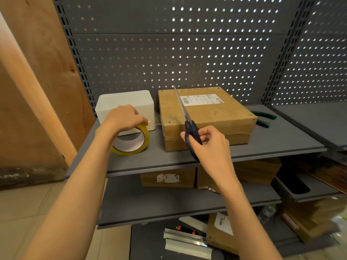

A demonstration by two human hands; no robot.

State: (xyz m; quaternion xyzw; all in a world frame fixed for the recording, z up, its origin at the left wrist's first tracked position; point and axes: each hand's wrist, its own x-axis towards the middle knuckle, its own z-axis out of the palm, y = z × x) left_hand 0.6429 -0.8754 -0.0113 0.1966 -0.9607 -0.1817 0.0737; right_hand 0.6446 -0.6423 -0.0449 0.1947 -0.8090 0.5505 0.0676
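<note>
Evidently a strip is about to be cut. The left hand (pixel 124 117) grips the tape roll (pixel 129 152) low over the shelf (pixel 272 136), holding clear tape taut to the left side of the box (pixel 206 117). The right hand (pixel 210 145), fingers curled through the handles, holds the scissors (pixel 187 121) with the blades pointing far over the box, likely ready to swing left. The box's white label (pixel 201 99) shows barcodes, but its print is too small to read. Green pliers (pixel 262 119) lie to the right.
</note>
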